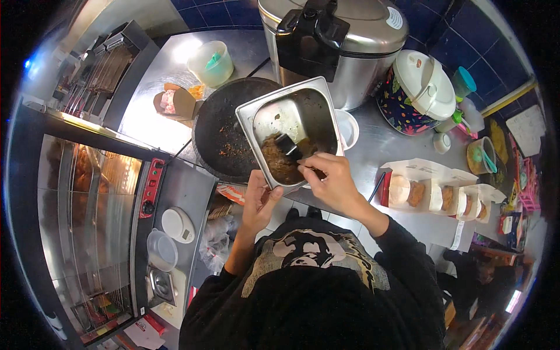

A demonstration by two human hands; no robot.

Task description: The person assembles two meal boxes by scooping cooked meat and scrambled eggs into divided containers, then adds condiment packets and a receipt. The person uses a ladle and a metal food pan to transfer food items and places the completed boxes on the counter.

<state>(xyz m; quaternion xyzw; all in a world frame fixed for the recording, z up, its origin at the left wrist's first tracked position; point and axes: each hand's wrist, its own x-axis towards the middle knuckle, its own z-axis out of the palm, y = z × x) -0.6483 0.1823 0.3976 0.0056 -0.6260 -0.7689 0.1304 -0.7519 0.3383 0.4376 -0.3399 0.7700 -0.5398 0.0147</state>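
My left hand [261, 201] grips the near left corner of a deep steel food pan [248, 116], thumb over the rim. The pan is held tilted, partly above a round black stone mortar [219, 125] with brown crumbs in it. Dark brown, oily minced paste [277, 163] lies in the lower part of the pan. My right hand [329, 181] reaches over the near rim, fingers closed on a small black spoon [287, 146] that touches the paste. Its handle is mostly hidden by my fingers.
A steel rice cooker [373, 44] and a patterned cooler pot [414, 96] stand behind. Right are open boxes [446, 195] holding rice and fried pieces. Left are a filled brown paper box [175, 105], a white tub [210, 64], a glass warmer cabinet [87, 227] and a scale [178, 224].
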